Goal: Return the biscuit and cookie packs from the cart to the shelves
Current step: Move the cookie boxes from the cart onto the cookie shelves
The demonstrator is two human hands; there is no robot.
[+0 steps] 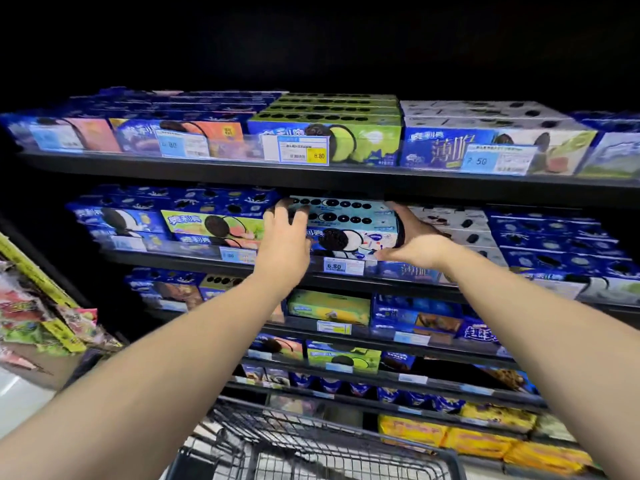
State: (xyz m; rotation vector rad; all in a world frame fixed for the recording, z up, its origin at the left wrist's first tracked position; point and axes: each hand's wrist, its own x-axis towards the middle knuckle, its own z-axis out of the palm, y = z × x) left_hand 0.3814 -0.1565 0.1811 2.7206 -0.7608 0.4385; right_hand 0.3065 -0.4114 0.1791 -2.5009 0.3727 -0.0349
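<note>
Gripping both ends, left hand [284, 237] and right hand [414, 239] hold the cookie box [349, 228] lengthwise along the shelf [149, 257], front outward.

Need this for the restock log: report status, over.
Left hand and right hand gripping the pale-blue cookie box by its ends. Box at second shelf, over the 6.80 tag. Nothing blocking.
</note>
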